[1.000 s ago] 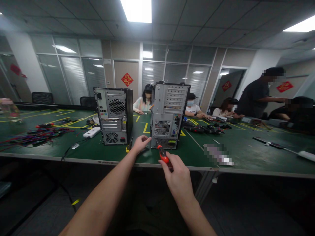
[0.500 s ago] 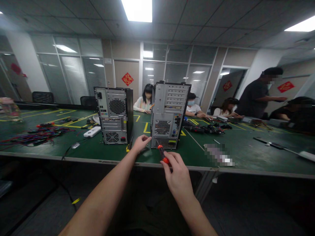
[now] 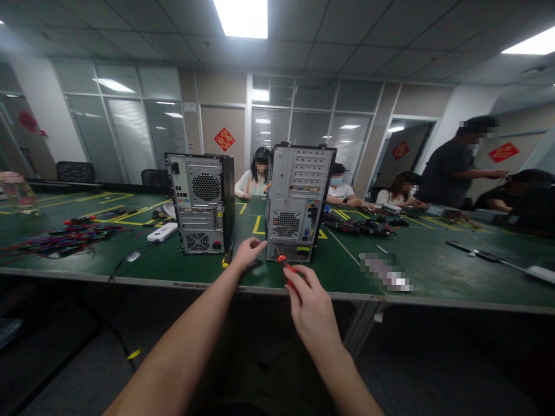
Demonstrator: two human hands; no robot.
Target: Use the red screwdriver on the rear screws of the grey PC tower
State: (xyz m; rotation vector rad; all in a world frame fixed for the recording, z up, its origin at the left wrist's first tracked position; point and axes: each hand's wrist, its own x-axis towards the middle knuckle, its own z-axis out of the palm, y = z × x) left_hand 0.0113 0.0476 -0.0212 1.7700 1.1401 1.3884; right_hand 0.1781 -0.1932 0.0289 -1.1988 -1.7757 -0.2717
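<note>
My right hand [image 3: 313, 294] is closed round the red and black handle of a screwdriver [image 3: 282, 260]. Its thin shaft slants up to the lower left of the back panel of a computer case [image 3: 281, 202], which stands upright. At that case's lower left edge is my left hand [image 3: 250, 252], its fingers drawn together; whether they pinch anything is too small to see. A second upright computer case [image 3: 199, 202] stands to the left, its fan grilles facing me. Between the cases lies a screwdriver with a yellow and black handle [image 3: 227, 258].
Tangled thin cables [image 3: 73, 237] and a white power strip [image 3: 162, 232] lie to the left on the green table [image 3: 338, 277]. Dark bundled cables [image 3: 364, 224] lie behind on the right, with a blurred-out item [image 3: 385, 273] nearer. Several people sit or stand across the table.
The red and black screwdriver has turned about its length, so more red shows on its handle. My right fingers have shifted slightly on it; my left hand stays put.
</note>
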